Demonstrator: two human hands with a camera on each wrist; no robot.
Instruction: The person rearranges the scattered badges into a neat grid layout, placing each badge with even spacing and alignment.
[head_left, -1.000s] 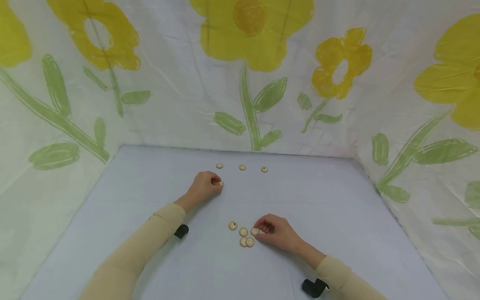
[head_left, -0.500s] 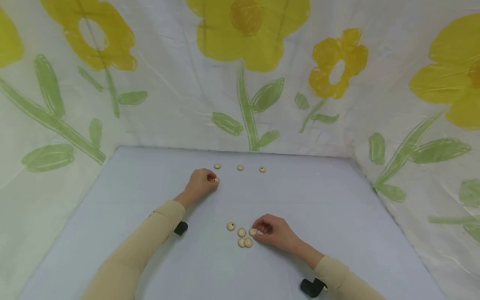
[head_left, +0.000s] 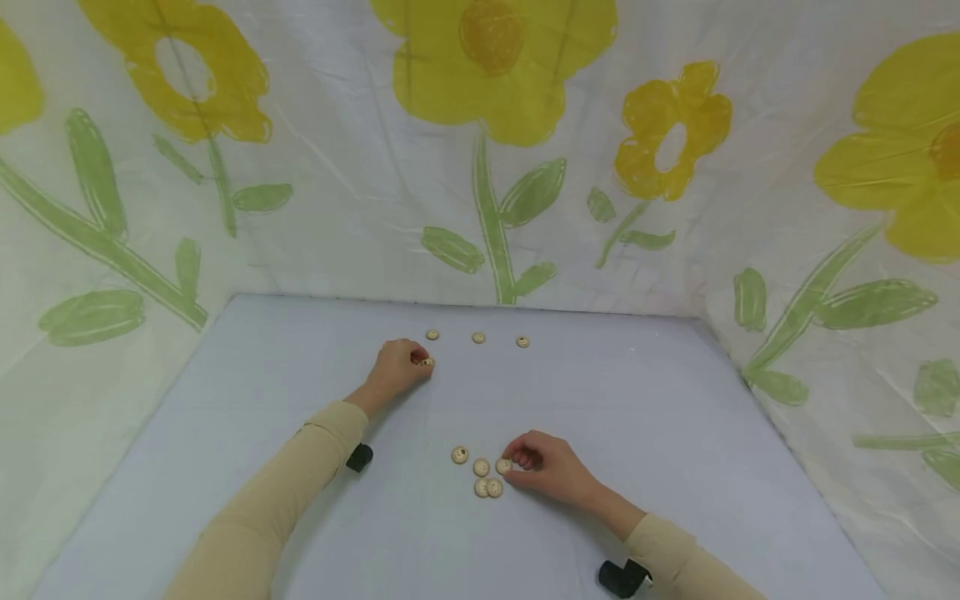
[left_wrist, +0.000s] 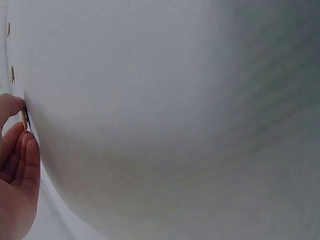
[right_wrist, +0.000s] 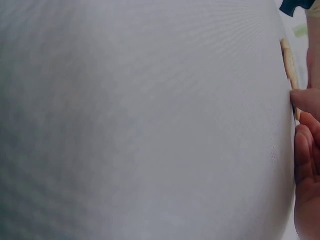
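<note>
Near the back of the table, my left hand (head_left: 397, 368) pinches a small round wooden disc (head_left: 427, 362) with dark marks between thumb and fingers. In the left wrist view that disc (left_wrist: 24, 117) appears edge-on, low over the white surface. My right hand (head_left: 553, 468), closer to me, holds another pale disc (head_left: 504, 467) by its edges, down at table level. Just left of it lie a single disc (head_left: 481, 467) and two overlapping discs (head_left: 483, 487). A disc with a dark spot (head_left: 460, 454) sits slightly apart. The right wrist view catches only part of the right hand (right_wrist: 307, 160).
Along the back of the table (head_left: 637, 433) runs a spaced row of three discs: a left disc (head_left: 432, 334), a middle disc (head_left: 478, 337) and a right disc (head_left: 522, 342). Behind them hangs a white curtain (head_left: 337, 242) painted with yellow flowers.
My left hand has shifted slightly left and toward the back with its disc, coming nearer the row's left disc. The right hand stays in place on its disc. The head view has drifted a little.
</note>
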